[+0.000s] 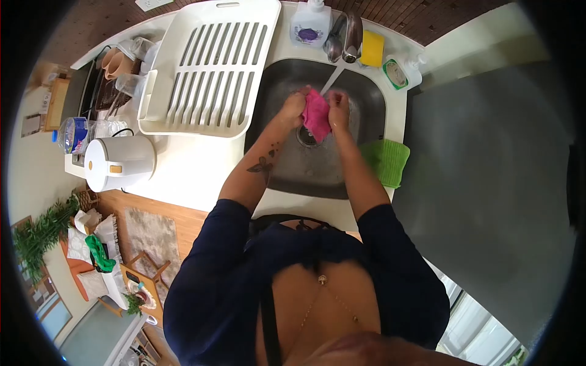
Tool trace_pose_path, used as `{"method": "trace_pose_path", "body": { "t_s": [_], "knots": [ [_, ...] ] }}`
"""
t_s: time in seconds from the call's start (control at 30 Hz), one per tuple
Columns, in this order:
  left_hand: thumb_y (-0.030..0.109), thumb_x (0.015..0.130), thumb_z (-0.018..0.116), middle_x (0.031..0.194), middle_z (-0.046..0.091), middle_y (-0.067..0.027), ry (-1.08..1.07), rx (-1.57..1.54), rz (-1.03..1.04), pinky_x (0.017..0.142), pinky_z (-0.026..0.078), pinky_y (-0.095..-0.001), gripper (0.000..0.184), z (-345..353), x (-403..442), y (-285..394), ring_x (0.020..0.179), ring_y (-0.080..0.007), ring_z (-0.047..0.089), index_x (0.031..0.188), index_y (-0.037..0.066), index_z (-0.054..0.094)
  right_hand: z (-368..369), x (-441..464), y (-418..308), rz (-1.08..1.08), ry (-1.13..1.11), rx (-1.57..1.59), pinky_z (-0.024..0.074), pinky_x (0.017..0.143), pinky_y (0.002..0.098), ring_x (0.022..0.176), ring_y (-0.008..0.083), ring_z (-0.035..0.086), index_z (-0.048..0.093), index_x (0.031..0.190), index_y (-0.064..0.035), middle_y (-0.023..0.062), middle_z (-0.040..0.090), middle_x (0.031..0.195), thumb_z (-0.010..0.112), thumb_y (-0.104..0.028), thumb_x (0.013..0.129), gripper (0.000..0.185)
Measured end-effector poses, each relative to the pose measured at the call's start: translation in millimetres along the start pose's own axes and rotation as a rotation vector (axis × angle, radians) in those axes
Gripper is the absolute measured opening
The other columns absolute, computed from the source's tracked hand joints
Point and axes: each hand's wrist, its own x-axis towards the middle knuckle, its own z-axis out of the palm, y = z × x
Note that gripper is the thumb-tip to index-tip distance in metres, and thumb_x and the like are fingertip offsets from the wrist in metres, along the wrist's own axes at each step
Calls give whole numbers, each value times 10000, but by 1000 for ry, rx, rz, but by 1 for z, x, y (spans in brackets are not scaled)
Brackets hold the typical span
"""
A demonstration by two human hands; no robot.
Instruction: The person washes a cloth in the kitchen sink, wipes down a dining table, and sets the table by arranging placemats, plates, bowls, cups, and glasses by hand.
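Observation:
Both my hands hold a pink cloth [316, 116] over the sink [305, 174], above the drain. My left hand [295, 107] grips the cloth's left side, its fingers closed on the fabric. On the other side, my right hand [338, 110] pinches the cloth's right edge. A stream of water [332, 78] runs from the faucet [352, 38] and comes down right behind the cloth, between my hands. Part of the drain strainer [307, 138] shows below the cloth.
Left of the sink stands a cream dish rack [213, 79], with a white electric kettle [120, 162] nearer the counter's end. A soap bottle [310, 25], a yellow sponge [372, 49] and a second pump bottle [403, 72] line the back. A green cloth [388, 163] hangs over the right rim.

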Motion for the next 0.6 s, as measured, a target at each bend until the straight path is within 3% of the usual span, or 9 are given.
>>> {"method": "trace_pose_path", "body": {
  "t_s": [0.07,0.13,0.2,0.3,0.4,0.43,0.5,0.53,0.6],
  "knots": [
    [140,892,454,918,581,-92,-15,-51,35,738,490,-320,217,4,-11,8,829,-180,582,1068,16,479,-15,-17,-18,271,-19,588,409,761,319,860,190,518,558,886,-19,60,546,812,629,-243,800,250],
    [80,877,463,950,576,-93,-192,47,77,751,497,-305,248,3,-11,17,873,-179,578,1113,4,463,-16,-27,-15,248,-176,563,422,734,300,826,155,529,581,917,-1,43,576,837,624,-258,808,282],
    [52,858,493,910,599,-80,-207,106,98,714,496,-296,261,-6,1,17,830,-190,597,1116,16,482,-23,-32,-9,168,-333,165,429,660,290,720,136,540,613,891,9,68,602,769,634,-261,798,286],
    [225,778,625,765,632,-93,342,941,574,622,480,-328,244,-17,0,20,704,-178,614,948,50,612,-38,-19,-16,107,-301,35,423,616,294,640,128,524,626,857,1,88,578,670,620,-256,799,264],
    [275,741,666,751,635,-123,513,1023,728,619,468,-332,266,-26,6,19,696,-170,616,867,41,647,-39,2,-15,10,-293,-12,415,591,303,599,138,511,617,865,-6,104,571,643,601,-256,806,257],
    [275,741,666,751,635,-123,513,1022,728,619,468,-332,266,-28,5,18,696,-170,616,867,41,647,-40,7,-18,-10,-300,-1,406,605,277,640,111,491,606,874,1,58,570,702,590,-239,820,246],
    [279,713,682,731,639,-118,26,842,598,609,466,-333,304,-31,-2,16,661,-168,612,882,29,642,-40,16,-24,-35,-306,10,397,620,250,681,84,472,595,882,9,13,569,762,578,-221,835,236],
    [279,713,682,731,639,-118,25,843,601,609,466,-333,304,-29,-11,22,661,-168,612,882,29,642,-40,20,-27,-18,-340,56,413,629,282,678,120,506,590,899,-2,62,582,757,599,-236,812,250],
    [311,712,684,748,639,-117,-349,1295,172,632,466,-330,350,-31,-28,33,708,-175,617,888,14,626,-48,25,-34,1,-373,100,429,639,314,674,155,541,585,916,-12,111,595,752,621,-251,790,272]
  ]
}}
